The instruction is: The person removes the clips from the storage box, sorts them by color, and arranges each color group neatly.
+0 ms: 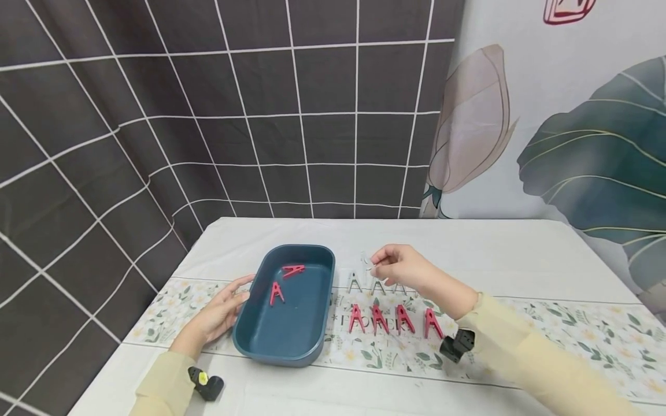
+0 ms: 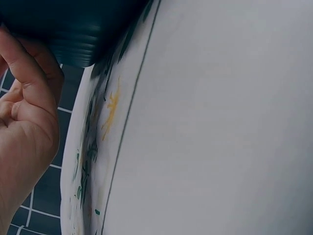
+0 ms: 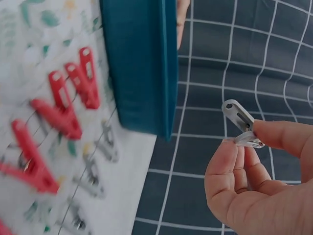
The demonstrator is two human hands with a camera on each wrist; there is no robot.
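Observation:
A clear greyish clothespin (image 3: 238,116) is pinched between the thumb and fingertips of my right hand (image 1: 399,266), raised above the table. Below that hand stand three more clear clothespins (image 1: 355,282) in a row. Nearer to me is a row of several red clothespins (image 1: 378,319). To the left is a deep blue plastic bin (image 1: 281,351), with two red clothespins (image 1: 277,293) inside. My left hand (image 1: 221,312) rests against the bin's left side, fingers at the outer wall; its fingertips are partly hidden in the left wrist view.
A white cloth with a floral band covers the table (image 1: 270,384). Behind and to the left hangs a dark curtain (image 1: 322,138) with white grid lines. A pale leaf-print curtain (image 1: 478,190) hangs at the back right.

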